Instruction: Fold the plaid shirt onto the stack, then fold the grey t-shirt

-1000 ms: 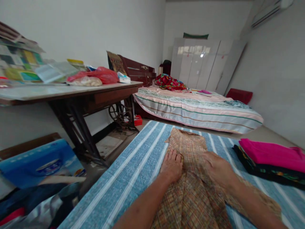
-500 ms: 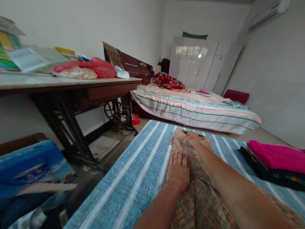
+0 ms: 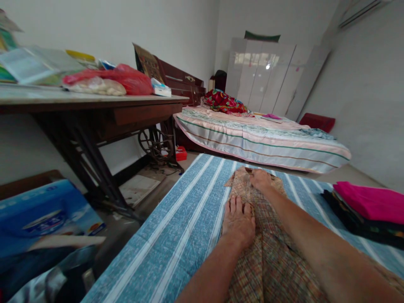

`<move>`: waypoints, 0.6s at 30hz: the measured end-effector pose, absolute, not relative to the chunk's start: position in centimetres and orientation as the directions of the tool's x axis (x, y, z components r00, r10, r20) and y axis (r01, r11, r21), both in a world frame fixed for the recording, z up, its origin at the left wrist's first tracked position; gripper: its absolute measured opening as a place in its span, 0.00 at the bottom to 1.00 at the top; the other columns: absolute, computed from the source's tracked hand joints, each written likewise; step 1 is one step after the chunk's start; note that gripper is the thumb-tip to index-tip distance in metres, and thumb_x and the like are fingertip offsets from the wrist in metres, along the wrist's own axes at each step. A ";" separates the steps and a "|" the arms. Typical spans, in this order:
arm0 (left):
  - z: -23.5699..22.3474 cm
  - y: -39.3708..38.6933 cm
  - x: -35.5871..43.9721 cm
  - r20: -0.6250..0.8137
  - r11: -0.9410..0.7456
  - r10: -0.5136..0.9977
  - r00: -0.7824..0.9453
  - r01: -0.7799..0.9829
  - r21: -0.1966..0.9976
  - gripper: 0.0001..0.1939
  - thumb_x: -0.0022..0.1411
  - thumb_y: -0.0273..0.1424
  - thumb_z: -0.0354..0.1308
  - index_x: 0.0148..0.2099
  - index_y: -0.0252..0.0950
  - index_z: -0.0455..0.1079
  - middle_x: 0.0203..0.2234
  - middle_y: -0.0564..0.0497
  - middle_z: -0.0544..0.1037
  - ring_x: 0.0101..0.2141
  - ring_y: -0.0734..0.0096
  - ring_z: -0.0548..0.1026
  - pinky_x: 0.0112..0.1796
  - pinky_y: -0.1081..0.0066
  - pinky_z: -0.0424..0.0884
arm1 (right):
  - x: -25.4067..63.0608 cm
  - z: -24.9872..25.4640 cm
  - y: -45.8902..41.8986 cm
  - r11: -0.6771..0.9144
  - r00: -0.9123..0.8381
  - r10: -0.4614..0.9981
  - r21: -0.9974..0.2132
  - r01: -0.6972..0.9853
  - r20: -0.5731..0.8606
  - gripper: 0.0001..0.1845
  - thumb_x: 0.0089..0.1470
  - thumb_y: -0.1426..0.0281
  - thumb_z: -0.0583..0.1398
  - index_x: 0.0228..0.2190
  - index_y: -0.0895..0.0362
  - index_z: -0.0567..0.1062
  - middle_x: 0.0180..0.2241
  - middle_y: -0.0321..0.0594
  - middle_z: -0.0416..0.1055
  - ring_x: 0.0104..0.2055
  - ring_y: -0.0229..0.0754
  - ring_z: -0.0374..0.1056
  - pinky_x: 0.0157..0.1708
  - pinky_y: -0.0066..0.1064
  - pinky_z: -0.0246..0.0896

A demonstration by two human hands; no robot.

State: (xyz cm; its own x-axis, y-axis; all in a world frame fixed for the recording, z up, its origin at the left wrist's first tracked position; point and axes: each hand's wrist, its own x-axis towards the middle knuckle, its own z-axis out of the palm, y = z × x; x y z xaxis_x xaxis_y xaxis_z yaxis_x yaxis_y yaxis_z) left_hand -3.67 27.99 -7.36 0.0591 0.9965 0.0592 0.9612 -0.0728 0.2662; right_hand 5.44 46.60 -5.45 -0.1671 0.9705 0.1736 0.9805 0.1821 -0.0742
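Observation:
A brown checked shirt (image 3: 249, 269) lies lengthwise on a bed or table covered with a blue and white striped cloth (image 3: 176, 227). My left hand (image 3: 239, 221) rests flat on the shirt's left side, fingers stretched forward and slightly apart. Farther up, at the shirt's collar end, my right hand (image 3: 261, 180) has its fingers curled and closed on the fabric. My right forearm crosses over the shirt and hides part of it.
Folded clothes with a bright pink piece (image 3: 370, 202) on top lie to the right. A treadle sewing machine table (image 3: 104, 103) stands left, a blue carton (image 3: 47, 219) below it. Beyond is a bed (image 3: 261, 143) with a red floral quilt (image 3: 224, 102).
The camera view has tilted slightly downward and turned a little left. Both hands stay at nearly the same places on the shirt, with the right still at the collar end.

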 end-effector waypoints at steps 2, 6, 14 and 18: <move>-7.3 28.0 -3.7 0.047 -0.076 0.997 0.066 0.962 0.262 0.27 0.66 0.39 0.40 0.63 0.33 0.57 0.64 0.38 0.51 0.64 0.51 0.44 0.60 0.50 0.41 | 5.1 -4.7 46.8 0.220 -0.201 0.959 -0.079 0.972 0.199 0.13 0.58 0.67 0.55 0.41 0.57 0.76 0.44 0.47 0.72 0.50 0.48 0.66 0.48 0.36 0.58; -7.1 28.1 -3.7 0.020 -0.081 0.997 0.078 0.963 0.256 0.27 0.67 0.39 0.37 0.63 0.32 0.56 0.64 0.38 0.50 0.64 0.52 0.43 0.60 0.50 0.41 | 3.2 -3.1 47.3 0.278 -0.250 0.940 -0.096 0.956 0.230 0.16 0.59 0.63 0.54 0.42 0.56 0.76 0.46 0.46 0.72 0.51 0.47 0.65 0.48 0.33 0.58; -7.5 28.0 -3.5 0.096 -0.093 0.993 0.070 0.964 0.251 0.26 0.67 0.39 0.38 0.62 0.33 0.59 0.63 0.38 0.54 0.64 0.50 0.46 0.60 0.50 0.43 | 0.4 -2.7 49.7 0.232 -0.218 0.972 -0.189 0.954 0.091 0.19 0.58 0.56 0.58 0.35 0.61 0.76 0.38 0.46 0.74 0.42 0.45 0.70 0.42 0.38 0.64; -7.5 28.0 -3.5 0.086 -0.081 0.994 0.060 0.963 0.258 0.26 0.67 0.40 0.38 0.61 0.33 0.59 0.63 0.38 0.54 0.64 0.50 0.46 0.60 0.50 0.43 | 0.7 -3.2 50.7 0.262 -0.256 0.965 -0.244 0.934 0.054 0.16 0.59 0.58 0.58 0.33 0.60 0.75 0.35 0.39 0.74 0.39 0.41 0.70 0.41 0.37 0.66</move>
